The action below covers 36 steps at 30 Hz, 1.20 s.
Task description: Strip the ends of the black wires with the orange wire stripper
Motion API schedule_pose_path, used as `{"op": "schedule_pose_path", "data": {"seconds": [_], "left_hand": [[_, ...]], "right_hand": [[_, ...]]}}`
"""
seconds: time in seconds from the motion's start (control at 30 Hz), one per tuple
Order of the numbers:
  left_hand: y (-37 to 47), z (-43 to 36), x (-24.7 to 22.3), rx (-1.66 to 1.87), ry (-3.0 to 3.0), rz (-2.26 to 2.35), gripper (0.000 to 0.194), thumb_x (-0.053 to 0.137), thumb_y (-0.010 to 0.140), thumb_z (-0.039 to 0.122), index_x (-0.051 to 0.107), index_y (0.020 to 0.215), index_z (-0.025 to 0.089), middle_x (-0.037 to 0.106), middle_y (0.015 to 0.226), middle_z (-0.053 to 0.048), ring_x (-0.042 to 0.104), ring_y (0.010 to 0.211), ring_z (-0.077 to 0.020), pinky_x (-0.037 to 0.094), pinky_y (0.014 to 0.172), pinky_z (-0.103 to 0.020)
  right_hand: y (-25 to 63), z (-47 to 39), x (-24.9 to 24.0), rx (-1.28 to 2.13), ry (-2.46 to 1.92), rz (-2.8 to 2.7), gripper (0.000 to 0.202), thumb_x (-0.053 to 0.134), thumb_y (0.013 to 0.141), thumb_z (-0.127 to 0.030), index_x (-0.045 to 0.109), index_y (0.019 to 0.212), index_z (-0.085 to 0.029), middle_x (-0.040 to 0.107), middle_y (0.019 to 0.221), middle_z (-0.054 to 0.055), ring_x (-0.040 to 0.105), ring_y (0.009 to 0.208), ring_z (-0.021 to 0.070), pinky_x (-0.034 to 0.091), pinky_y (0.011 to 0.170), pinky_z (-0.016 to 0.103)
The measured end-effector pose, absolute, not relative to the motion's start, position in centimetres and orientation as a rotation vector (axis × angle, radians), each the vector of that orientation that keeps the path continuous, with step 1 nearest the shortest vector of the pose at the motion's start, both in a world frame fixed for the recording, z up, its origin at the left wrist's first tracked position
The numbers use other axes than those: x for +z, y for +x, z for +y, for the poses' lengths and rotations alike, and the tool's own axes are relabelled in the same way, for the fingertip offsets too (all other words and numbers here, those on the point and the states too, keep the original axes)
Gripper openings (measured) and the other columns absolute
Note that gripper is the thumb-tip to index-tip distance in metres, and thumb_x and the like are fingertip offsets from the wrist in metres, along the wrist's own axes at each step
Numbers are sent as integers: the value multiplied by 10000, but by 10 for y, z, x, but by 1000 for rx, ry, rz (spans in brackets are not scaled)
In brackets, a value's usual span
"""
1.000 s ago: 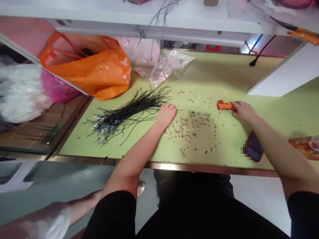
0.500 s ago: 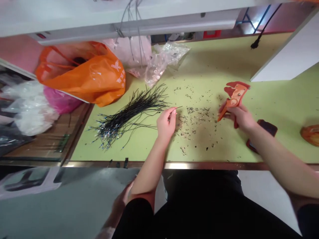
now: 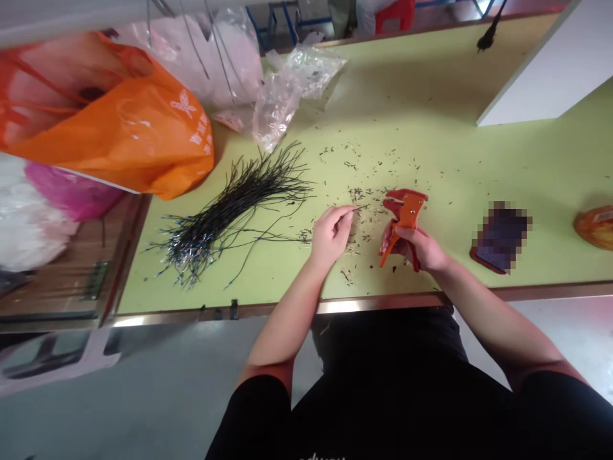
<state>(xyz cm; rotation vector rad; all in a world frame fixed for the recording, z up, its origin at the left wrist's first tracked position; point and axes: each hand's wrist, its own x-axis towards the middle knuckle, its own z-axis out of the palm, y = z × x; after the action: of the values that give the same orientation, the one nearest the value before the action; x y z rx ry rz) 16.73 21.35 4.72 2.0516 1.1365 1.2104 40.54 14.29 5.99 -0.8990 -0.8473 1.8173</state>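
Item 1: one thin black wire (image 3: 361, 207), pinched between thumb and fingers of the left hand (image 3: 332, 236). Its short free end is pointing right above the worktop; a length seemingly belonging to it is trailing out left, past the wrist.

Item 2: hand tool (image 3: 410, 207), orange and red, smooth-faced, dotted with small bright rivets. The right hand (image 3: 421, 248) is wrapping its fingers around the splayed handles. The notched head is facing left, just beside the wire's end, with a gap showing between.

Step, as judged: wire end and tool mouth are being held opposite each other. The next move is calling for lining up the thin tip with the notch while the left pinch is keeping it steady.

Item 3: bundle of black wires (image 3: 234, 201), slender, flexible, fanning out at both ends, lying left of the left hand; its lower-left tips are showing blue and silvery glints.

Item 4: dark clippings (image 3: 357, 193), short, straight, scattering around and beyond the hands.

Item 5: worktop (image 3: 268, 284), flat, pale green, edged with shiny metal trim (image 3: 345, 306).

Item 6: phone (image 3: 488, 255), flat, dark, red-edged, partly pixelated, lying to the right.

Item 7: orange bag (image 3: 163, 147), soft, creased, slumping at far left beside crinkled clear plastic (image 3: 306, 70).
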Motion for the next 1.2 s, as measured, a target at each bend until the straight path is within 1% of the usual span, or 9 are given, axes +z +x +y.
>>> {"op": "schedule_pose_path", "data": {"seconds": [0.1,0.2,0.3,0.4,0.53,0.73,0.93,1.07,1.2], "left_hand": [[166,213,50,1225,2058,1110,428,500,1144,518,807,1140,219,720,831,-26,603,681,-129,481,643,-276],[158,214,52,1247,2085,1139,407,493,1154,487,803,1160,225,707,829,-17,583,673,-120,468,642,-271],[153,213,53,1282,2133,1170,362,506,1158,435,798,1151,222,682,797,-2,575,666,-114,458,640,-265],[152,212,54,1308,2184,1133,286,530,1152,347,784,1135,217,705,823,1,587,667,-104,457,638,-256],[156,209,56,1329,2217,1079,219,546,1143,268,757,1118,217,725,831,13,593,651,-90,446,621,-245],[159,205,60,1306,2287,1069,200,540,1141,239,736,1128,206,755,854,2,614,662,-85,430,594,-235],[160,205,62,1377,2274,1035,133,592,1103,174,723,1096,193,752,826,3,598,647,-85,438,597,-224],[160,206,59,1406,2274,1009,131,606,1081,134,721,1107,191,750,820,1,609,662,-88,439,599,-221],[160,206,58,1399,2313,992,150,590,1083,141,723,1120,202,759,817,-2,640,665,-93,441,585,-225]], "right_hand": [[404,163,65,1906,-896,-941,391,821,925,-584,766,913,-197,753,831,61,729,776,233,667,729,367],[406,170,65,1998,-876,-1019,425,788,962,-615,760,964,-191,761,834,56,747,786,229,657,738,354],[410,167,61,2063,-777,-1082,458,756,993,-633,747,1037,-178,764,873,52,760,818,217,650,752,339],[411,164,61,2090,-698,-1142,445,722,1024,-625,740,1077,-183,764,901,49,762,840,212,646,757,333],[410,165,65,2086,-675,-1177,421,701,1044,-611,738,1064,-192,755,898,46,751,830,203,640,745,325],[408,166,63,2072,-756,-1140,429,717,1029,-621,733,1019,-193,758,877,38,755,822,192,642,746,307],[405,163,62,2044,-733,-1112,408,736,1038,-575,723,996,-170,756,847,31,762,775,177,649,707,288],[403,162,63,2034,-715,-1113,405,742,1037,-567,734,994,-164,756,837,28,766,758,167,642,697,277],[402,162,62,2015,-740,-1126,411,735,1036,-575,730,963,-171,757,806,28,763,718,169,639,668,282]]}}
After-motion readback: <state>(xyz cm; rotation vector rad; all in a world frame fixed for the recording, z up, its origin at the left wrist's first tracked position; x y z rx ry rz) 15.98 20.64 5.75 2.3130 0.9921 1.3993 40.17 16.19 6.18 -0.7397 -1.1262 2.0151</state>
